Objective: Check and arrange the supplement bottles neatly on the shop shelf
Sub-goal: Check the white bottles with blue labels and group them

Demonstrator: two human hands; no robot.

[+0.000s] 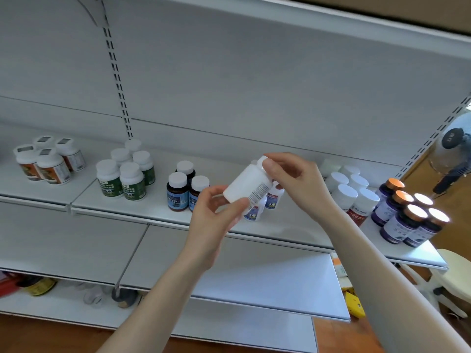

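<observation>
One smooth cylindrical bottle [248,186] — left hand [214,225] holds base, right hand [298,184] top.

White bottle [248,186]: up off the shelf [127,207], tilted, cap high right, fine print showing.
Orange-label bottles [48,161]: four, upright, far left.
Green-label bottles [125,174]: five, tight cluster.
Brown bottles [183,187]: three, white caps, centre.
Purple bottles [405,215]: copper lids, right end.

White bottle [248,183], green-labelled bottles [125,178], orange-capped purple bottles [405,215], white shelf [122,207].
</observation>
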